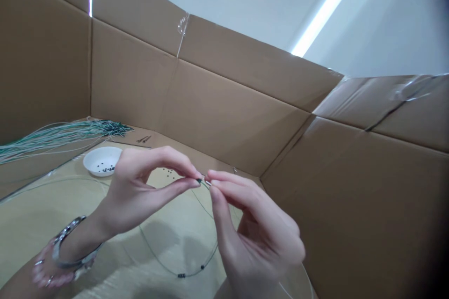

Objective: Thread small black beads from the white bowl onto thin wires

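W/ our fingertips as clock centre, the green cord point(172, 272) is pinched btwn our hands there and loops down to approx. 6 over the table point(31, 224). Our L hand point(135, 191) has thumb & index pressed tog. on a small dark green bit point(199, 180) by the cord; can't tell if it's a knot or a bead. Our R hand point(257, 224) has thumb & fingers closed on the cord plus a short pale tip point(208, 182), just beside the L fingertips; what its lower fingers do is partly hidden. Re progress: looks part-done to us. A short row of dark beads point(181, 275) already sits on the loop at approx. 6:30, w/ a single bead point(202, 267) apart from it at 6. The fine work at our fingertips seems unfinished, since both pinches are closed there. Unused stock, as far as we can tell: more beads lie in the white bowl point(100, 155) btwn 9 and 10, and a few loose beads point(168, 172) on the table just past 9. Farther out at approx. 9:30 there's a bundle of green & white cords point(70, 137); can't tell if those are finished or waiting.
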The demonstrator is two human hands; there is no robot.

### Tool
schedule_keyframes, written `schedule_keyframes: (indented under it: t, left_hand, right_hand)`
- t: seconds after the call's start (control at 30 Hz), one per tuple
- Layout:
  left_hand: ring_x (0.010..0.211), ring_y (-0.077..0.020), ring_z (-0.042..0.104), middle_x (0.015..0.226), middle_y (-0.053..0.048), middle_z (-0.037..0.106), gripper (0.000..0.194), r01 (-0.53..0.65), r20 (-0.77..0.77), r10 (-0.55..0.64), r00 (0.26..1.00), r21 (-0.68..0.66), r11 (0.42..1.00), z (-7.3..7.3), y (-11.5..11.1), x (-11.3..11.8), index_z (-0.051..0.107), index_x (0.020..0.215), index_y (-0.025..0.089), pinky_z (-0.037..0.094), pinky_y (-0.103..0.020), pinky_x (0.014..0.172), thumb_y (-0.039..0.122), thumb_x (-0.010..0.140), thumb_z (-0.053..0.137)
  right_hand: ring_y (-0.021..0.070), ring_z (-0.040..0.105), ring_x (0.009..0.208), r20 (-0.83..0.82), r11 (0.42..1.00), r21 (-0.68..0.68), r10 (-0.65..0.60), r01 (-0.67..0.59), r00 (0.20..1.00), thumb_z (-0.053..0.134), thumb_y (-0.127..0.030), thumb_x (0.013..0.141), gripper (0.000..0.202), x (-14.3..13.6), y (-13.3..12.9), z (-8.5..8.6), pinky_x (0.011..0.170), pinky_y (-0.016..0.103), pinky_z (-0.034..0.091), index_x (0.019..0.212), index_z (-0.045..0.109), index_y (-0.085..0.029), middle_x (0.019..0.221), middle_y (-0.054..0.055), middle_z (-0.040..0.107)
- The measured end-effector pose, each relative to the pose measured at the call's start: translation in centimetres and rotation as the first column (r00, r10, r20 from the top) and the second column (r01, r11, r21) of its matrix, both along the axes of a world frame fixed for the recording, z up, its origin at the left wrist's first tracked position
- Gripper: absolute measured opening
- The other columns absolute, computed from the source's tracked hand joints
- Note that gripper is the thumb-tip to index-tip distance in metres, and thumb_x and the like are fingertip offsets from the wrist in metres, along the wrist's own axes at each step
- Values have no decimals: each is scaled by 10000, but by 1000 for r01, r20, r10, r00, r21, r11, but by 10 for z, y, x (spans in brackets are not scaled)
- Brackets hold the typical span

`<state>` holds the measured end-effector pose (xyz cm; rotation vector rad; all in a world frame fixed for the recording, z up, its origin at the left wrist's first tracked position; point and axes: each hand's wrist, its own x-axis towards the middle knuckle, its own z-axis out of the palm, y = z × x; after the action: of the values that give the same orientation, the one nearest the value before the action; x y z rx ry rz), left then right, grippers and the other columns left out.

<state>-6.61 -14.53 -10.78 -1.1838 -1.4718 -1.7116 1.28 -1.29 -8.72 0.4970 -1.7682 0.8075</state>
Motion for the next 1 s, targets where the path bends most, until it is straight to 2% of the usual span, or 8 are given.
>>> schedule_keyframes:
  t: [0.17,0.5,0.63,0.77,0.87,1.0]
  left_hand:
    - [713,-109,673,797,58,716,263,-104,-79,101,992,-35,994,-1,-1,2,660,873,258,528,-211,653,57,718,727]
    - [688,-117,674,807,59,724,269,-137,-121,129,984,-63,989,-1,-1,2,666,897,274,521,-220,628,67,730,712]
    - [682,-142,678,811,34,726,263,-172,-181,149,972,-117,978,1,-3,1,661,924,266,522,-239,619,68,752,682]
    - [713,-150,678,838,5,729,307,-246,-351,163,922,-207,947,0,-8,0,649,1020,245,519,-231,644,53,782,629]
    - [773,-154,675,920,-3,727,393,-253,-384,137,913,-273,928,-3,-13,-1,612,1128,258,515,-227,722,35,806,584]
    - [793,-159,671,944,-8,717,507,-249,-415,100,904,-322,913,-5,-16,-3,538,1258,273,503,-228,757,30,814,564]
  right_hand:
    - [135,684,748,-24,993,94,-65,67,998,607,39,721,226,0,0,1,673,244,591,783,645,-175,823,19,705]
    - [118,680,740,-8,989,133,-56,57,998,599,28,740,212,-2,-1,3,669,219,590,791,632,-175,805,18,701]
    - [117,677,744,20,982,169,-86,81,996,582,18,760,199,-1,1,3,669,216,583,770,613,-178,817,21,701]
    - [119,674,716,59,950,275,-168,145,984,571,-18,787,156,1,3,2,643,209,566,758,594,-170,806,24,698]
    - [119,665,691,86,941,307,-179,145,980,553,-29,801,149,2,4,3,608,211,557,780,594,-171,810,25,694]
    - [119,675,716,92,934,327,-181,142,979,542,-34,802,151,3,4,5,638,203,565,805,605,-171,823,24,698]
